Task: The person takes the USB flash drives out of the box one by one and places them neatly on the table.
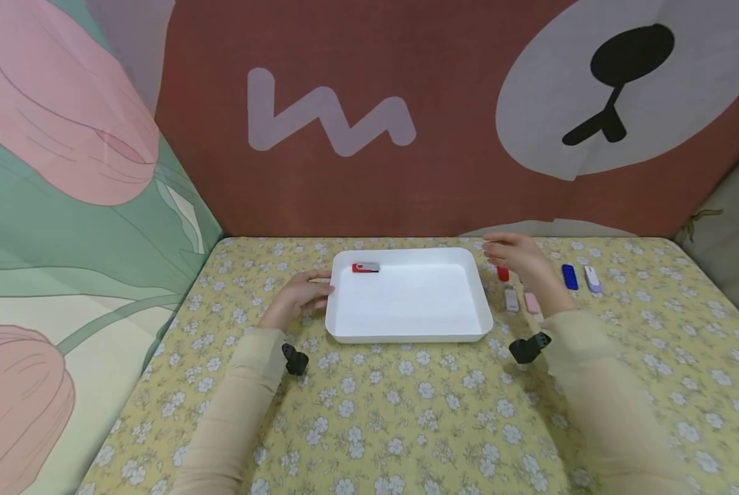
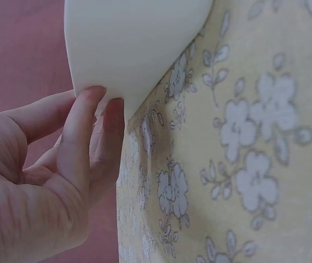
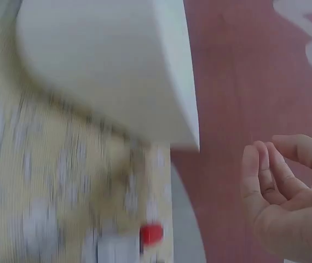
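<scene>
A white rectangular tray (image 1: 409,295) lies on the table, with a red USB stick (image 1: 366,267) with a silver swivel cap in its back left corner. My left hand (image 1: 303,291) holds the tray's left edge; in the left wrist view the thumb (image 2: 79,137) and fingers meet at the tray's wall (image 2: 128,49). Just past the tray's right edge my right hand (image 1: 520,261) hovers with loosely bent fingers and nothing visible in them. Below it lies another red USB stick (image 1: 502,273), partly hidden by the hand.
To the right of the tray lie a grey USB stick (image 1: 511,299) and a pink one (image 1: 532,302). Farther right are a blue stick (image 1: 570,276) and a white and purple one (image 1: 592,279). A flowered cloth (image 1: 400,419) covers the table, and a printed curtain (image 1: 369,192) stands behind.
</scene>
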Demonstrator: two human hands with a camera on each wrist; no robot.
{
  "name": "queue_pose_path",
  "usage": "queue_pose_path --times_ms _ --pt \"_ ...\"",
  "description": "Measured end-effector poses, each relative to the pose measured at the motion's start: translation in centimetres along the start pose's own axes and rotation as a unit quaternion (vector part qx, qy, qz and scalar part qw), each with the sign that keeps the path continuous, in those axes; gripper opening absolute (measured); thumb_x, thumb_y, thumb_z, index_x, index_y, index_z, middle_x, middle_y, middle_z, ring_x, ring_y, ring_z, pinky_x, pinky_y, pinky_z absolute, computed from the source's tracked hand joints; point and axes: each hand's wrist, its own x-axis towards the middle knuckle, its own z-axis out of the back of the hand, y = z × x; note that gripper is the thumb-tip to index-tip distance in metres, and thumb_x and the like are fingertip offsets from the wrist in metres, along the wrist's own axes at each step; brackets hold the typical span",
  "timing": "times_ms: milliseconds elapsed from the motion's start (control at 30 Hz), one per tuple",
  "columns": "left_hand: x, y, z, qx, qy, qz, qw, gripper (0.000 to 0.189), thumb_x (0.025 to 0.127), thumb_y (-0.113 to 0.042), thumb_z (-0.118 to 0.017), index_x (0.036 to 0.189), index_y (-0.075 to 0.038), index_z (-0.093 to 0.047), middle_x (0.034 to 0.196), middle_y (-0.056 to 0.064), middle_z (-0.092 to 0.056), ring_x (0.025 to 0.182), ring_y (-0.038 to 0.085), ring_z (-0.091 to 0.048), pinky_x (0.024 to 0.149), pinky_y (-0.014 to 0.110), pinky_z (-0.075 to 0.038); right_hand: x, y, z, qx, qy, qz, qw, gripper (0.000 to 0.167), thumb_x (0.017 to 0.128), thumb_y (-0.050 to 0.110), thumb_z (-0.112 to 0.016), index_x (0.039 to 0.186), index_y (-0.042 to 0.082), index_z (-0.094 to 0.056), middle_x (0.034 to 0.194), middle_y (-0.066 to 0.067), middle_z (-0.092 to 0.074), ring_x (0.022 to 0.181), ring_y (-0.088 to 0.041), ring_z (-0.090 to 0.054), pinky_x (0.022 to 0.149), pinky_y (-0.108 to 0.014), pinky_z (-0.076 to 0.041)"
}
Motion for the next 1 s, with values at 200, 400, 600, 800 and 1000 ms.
queue_pose_path --times_ms 200,400,600,800,1000 --pt "0.1 -0.1 -0.1 0.01 -0.003 -0.002 0.9999 0.048 0.094 -0.01 -0.058 0.141 -0.012 -0.047 0.128 0.018 -0.058 0.07 0.006 -0.063 0.068 0.019 -0.054 1.5 1.7 -3.7 0.053 0.017 0.008 0.9984 0.049 0.102 0.016 -0.045 0.147 -0.001 -0.033 0.149 -0.023 -0.036 0.135 -0.037 -0.038 0.112 -0.041 -0.037" --pt "0.2 -0.1 -0.1 0.017 -0.001 -0.004 0.9999 0.049 0.094 -0.009 -0.059 0.141 -0.012 -0.046 0.127 0.018 -0.059 0.069 0.006 -0.063 0.066 0.019 -0.054 3.1 2.4 -7.2 0.083 0.03 0.001 0.9961 0.045 0.1 0.009 -0.046 0.142 -0.005 -0.038 0.143 -0.025 -0.04 0.132 -0.037 -0.042 0.11 -0.042 -0.04" --pt "0.2 0.0 0.0 0.012 -0.001 -0.004 0.9999 0.051 0.093 -0.007 -0.059 0.142 -0.01 -0.045 0.128 0.019 -0.057 0.063 0.005 -0.062 0.066 0.019 -0.055 4.1 2.8 -9.8 0.09 0.042 0.005 0.995 0.045 0.098 0.003 -0.046 0.141 -0.008 -0.039 0.14 -0.028 -0.044 0.13 -0.036 -0.045 0.108 -0.041 -0.042" --pt "0.2 0.1 0.0 0.01 0.001 -0.006 0.9999 0.05 0.094 -0.007 -0.058 0.142 -0.01 -0.045 0.129 0.019 -0.057 0.065 0.005 -0.062 0.064 0.017 -0.053 5.1 3.0 -11.9 0.083 0.036 0.001 0.9959 0.043 0.097 0.003 -0.049 0.138 -0.006 -0.045 0.135 -0.025 -0.05 0.122 -0.031 -0.052 0.105 -0.04 -0.045" --pt "0.0 0.0 0.2 0.008 0.005 -0.016 0.9998 0.05 0.094 -0.008 -0.058 0.142 -0.008 -0.044 0.124 0.017 -0.058 0.07 0.006 -0.062 0.065 0.018 -0.053 5.7 3.0 -13.5 0.07 0.035 0.006 0.9969 0.041 0.095 0.004 -0.052 0.136 -0.003 -0.05 0.135 -0.024 -0.052 0.124 -0.033 -0.052 0.105 -0.039 -0.045"
